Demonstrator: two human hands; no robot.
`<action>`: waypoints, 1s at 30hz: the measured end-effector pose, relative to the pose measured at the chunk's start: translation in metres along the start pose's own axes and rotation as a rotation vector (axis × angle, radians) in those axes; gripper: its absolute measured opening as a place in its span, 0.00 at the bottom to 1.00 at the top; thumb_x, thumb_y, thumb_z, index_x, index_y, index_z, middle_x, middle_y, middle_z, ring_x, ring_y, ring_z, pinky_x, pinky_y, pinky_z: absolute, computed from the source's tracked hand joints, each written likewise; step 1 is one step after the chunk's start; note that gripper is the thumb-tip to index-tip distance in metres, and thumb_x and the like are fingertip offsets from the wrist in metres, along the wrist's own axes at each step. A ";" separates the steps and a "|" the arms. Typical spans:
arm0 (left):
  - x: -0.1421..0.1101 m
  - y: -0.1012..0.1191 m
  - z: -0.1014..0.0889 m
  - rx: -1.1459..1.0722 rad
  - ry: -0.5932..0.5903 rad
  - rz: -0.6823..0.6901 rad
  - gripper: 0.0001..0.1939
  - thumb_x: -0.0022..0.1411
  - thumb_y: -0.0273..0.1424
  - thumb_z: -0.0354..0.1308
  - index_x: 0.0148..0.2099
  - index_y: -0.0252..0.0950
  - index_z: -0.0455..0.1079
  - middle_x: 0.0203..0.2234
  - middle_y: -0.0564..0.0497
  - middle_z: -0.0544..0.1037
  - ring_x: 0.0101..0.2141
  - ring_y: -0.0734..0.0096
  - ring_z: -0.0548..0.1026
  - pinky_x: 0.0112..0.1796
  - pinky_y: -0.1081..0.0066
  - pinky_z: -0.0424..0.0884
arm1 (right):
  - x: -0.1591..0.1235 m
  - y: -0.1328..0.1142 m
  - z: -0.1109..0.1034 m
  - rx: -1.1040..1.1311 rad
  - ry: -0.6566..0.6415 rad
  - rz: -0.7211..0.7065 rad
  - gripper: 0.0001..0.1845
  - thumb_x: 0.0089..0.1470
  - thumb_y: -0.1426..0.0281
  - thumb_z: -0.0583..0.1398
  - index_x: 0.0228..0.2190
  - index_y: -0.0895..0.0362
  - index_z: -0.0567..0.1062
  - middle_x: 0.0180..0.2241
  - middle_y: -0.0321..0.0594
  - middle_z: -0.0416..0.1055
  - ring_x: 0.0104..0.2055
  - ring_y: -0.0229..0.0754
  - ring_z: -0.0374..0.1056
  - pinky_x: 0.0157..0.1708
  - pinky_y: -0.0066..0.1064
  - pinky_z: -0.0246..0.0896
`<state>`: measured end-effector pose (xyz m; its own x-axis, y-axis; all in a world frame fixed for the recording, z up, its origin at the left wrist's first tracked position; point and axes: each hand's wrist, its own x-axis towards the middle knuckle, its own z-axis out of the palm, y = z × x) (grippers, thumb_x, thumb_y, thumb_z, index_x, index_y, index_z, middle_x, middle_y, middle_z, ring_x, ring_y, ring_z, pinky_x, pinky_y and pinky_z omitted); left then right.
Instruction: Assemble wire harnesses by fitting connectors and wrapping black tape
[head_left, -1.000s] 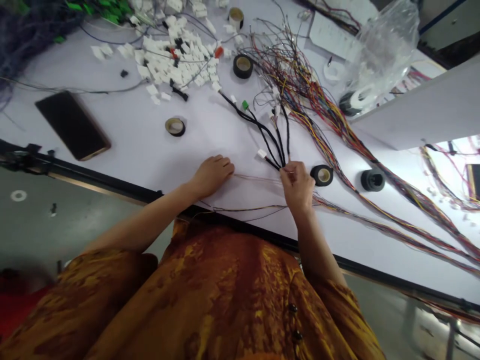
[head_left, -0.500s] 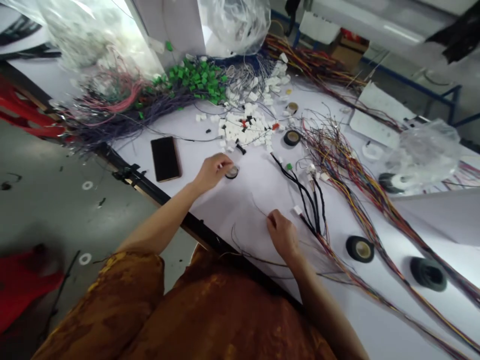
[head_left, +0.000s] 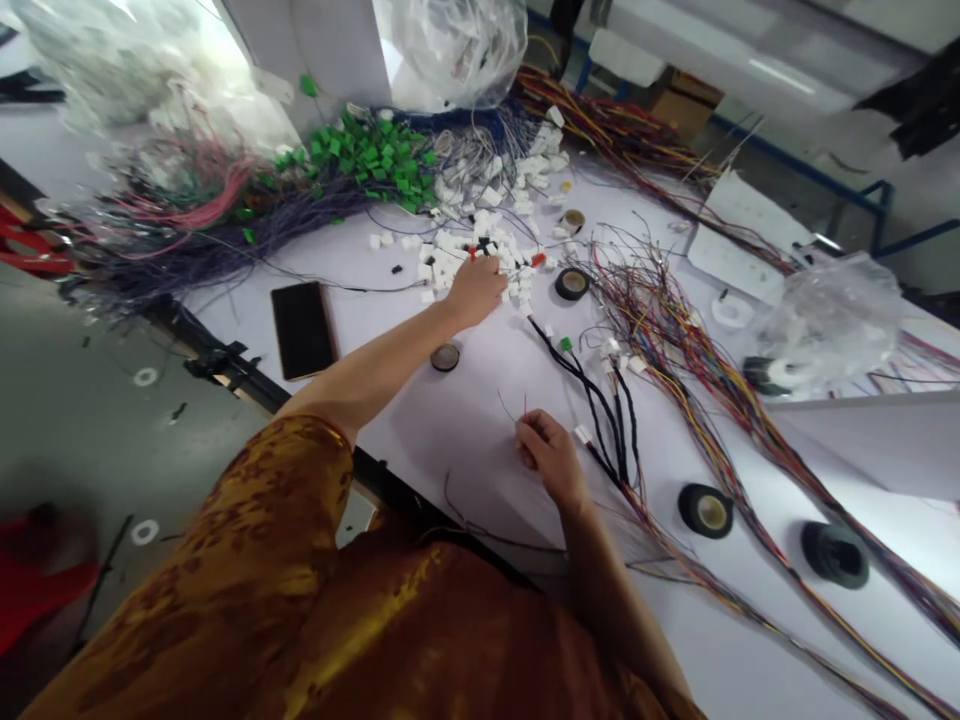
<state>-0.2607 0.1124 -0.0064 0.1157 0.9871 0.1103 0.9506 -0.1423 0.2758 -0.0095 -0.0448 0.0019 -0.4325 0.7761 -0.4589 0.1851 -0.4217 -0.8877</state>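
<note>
Near the worktop's point(head_left: 420, 430) front edge, the right hand point(head_left: 549, 452) is pinching thin wires point(head_left: 507, 405) between its fingers, with black-wrapped wire branches point(head_left: 619, 440) lying to its right. Beyond a tape roll point(head_left: 445, 357), the left hand point(head_left: 478, 290) is hanging over a pile of white connectors point(head_left: 450, 246), fingers turned down, and I can't tell whether they're gripping one. Farther back, green connectors point(head_left: 382, 155) are lying heaped.

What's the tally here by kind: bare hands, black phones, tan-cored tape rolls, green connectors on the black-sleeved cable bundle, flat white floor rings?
Bare hands: 2
Black rectangular phone: 1
Tape rolls with tan cores: 4
Green plastic connector on the black-sleeved cable bundle: 1
Flat white rings on the grey floor: 2
Total: 10
</note>
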 end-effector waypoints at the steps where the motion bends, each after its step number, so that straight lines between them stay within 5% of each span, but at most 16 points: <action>1: 0.004 0.000 0.000 -0.023 0.004 0.004 0.07 0.57 0.23 0.60 0.39 0.30 0.74 0.45 0.37 0.72 0.52 0.44 0.68 0.51 0.50 0.63 | 0.001 -0.001 0.001 0.041 -0.002 -0.004 0.10 0.55 0.61 0.60 0.29 0.54 0.67 0.20 0.27 0.62 0.17 0.29 0.52 0.17 0.24 0.44; 6: -0.017 -0.004 -0.018 -0.357 0.094 -0.100 0.11 0.57 0.23 0.61 0.44 0.31 0.70 0.40 0.44 0.75 0.44 0.59 0.74 0.48 0.58 0.70 | 0.011 0.000 0.004 0.207 -0.045 -0.028 0.11 0.54 0.62 0.61 0.29 0.54 0.65 0.20 0.25 0.62 0.16 0.27 0.51 0.16 0.23 0.42; 11: -0.108 0.017 -0.033 -1.075 -0.005 -0.212 0.15 0.53 0.30 0.66 0.44 0.34 0.72 0.31 0.50 0.77 0.33 0.70 0.77 0.33 0.71 0.74 | 0.015 0.003 0.008 0.202 -0.052 -0.051 0.10 0.53 0.62 0.61 0.30 0.54 0.66 0.21 0.26 0.63 0.17 0.27 0.51 0.16 0.23 0.41; 17: -0.203 0.054 -0.004 -1.537 -0.110 -0.535 0.18 0.53 0.31 0.66 0.48 0.38 0.75 0.33 0.50 0.79 0.36 0.71 0.79 0.39 0.70 0.76 | 0.008 0.004 0.021 -0.063 -0.018 -0.232 0.07 0.56 0.64 0.59 0.34 0.54 0.69 0.23 0.29 0.63 0.23 0.30 0.56 0.23 0.24 0.51; 22: -0.223 0.066 0.009 -1.611 -0.040 -0.649 0.16 0.56 0.38 0.65 0.46 0.38 0.75 0.32 0.51 0.78 0.32 0.75 0.77 0.37 0.71 0.76 | 0.003 0.014 0.025 -0.115 0.040 -0.345 0.05 0.58 0.68 0.57 0.36 0.53 0.65 0.29 0.32 0.70 0.28 0.32 0.62 0.29 0.26 0.55; 30: -0.232 0.075 0.013 -1.640 -0.065 -0.589 0.18 0.56 0.42 0.67 0.43 0.37 0.72 0.29 0.53 0.77 0.26 0.77 0.75 0.29 0.75 0.73 | -0.011 0.020 0.021 -0.376 -0.120 -0.469 0.07 0.59 0.64 0.60 0.32 0.54 0.74 0.29 0.34 0.70 0.30 0.35 0.62 0.32 0.29 0.58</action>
<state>-0.2129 -0.1267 -0.0241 -0.0590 0.9248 -0.3759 -0.3817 0.3270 0.8645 -0.0199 -0.0715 -0.0104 -0.6357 0.7714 -0.0280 0.2400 0.1631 -0.9570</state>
